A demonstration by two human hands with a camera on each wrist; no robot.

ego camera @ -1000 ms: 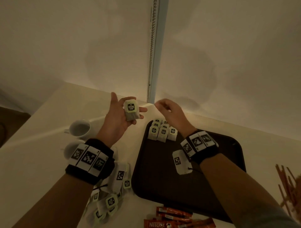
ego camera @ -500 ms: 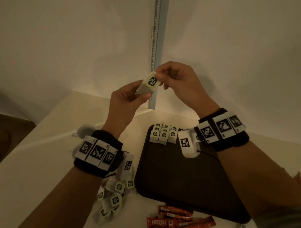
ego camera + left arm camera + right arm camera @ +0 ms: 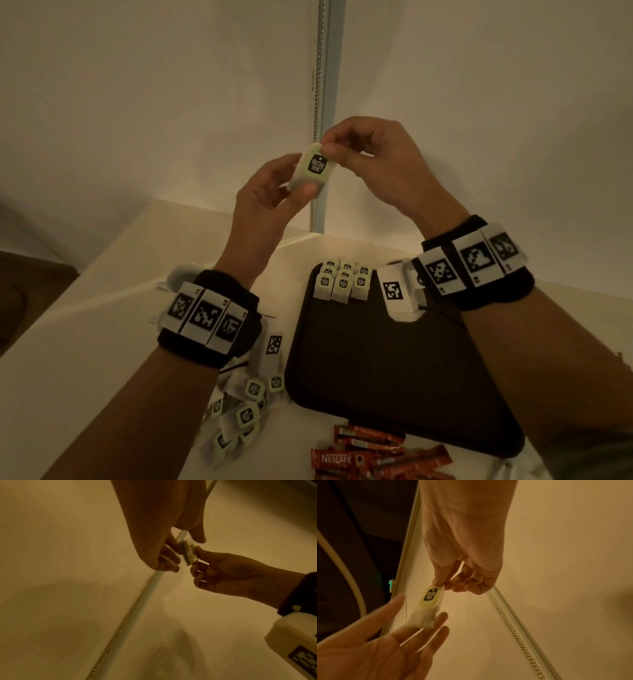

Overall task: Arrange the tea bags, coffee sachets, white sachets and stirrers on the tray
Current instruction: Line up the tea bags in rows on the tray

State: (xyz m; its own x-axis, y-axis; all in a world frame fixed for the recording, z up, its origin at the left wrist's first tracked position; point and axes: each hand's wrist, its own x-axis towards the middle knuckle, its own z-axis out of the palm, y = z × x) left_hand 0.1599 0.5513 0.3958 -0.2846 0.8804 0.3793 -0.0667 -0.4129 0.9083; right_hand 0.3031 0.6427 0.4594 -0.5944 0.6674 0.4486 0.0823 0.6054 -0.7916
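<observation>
A tea bag (image 3: 313,168) with a green "McCoy teas" tag is held up in front of the wall, above the table. My left hand (image 3: 294,186) pinches its lower paper part between thumb and fingers. My right hand (image 3: 330,150) pinches the top edge of the tag. The left wrist view shows the tea bag (image 3: 188,551) between both hands. In the right wrist view the tea bag (image 3: 431,599) hangs from my right hand's pinch (image 3: 441,584). A dark tray (image 3: 376,359) lies below, with rows of tea bags (image 3: 342,282) at its far left corner.
A loose pile of tea bags (image 3: 246,407) lies on the table left of the tray. Red coffee sachets (image 3: 370,452) lie at the tray's near edge. A white cup (image 3: 181,274) shows behind my left wrist. A bead chain (image 3: 320,102) hangs on the wall.
Both hands have risen from over the tray to in front of the wall. My right hand, empty a second ago, has taken hold of the tag of the tea bag in my left.
</observation>
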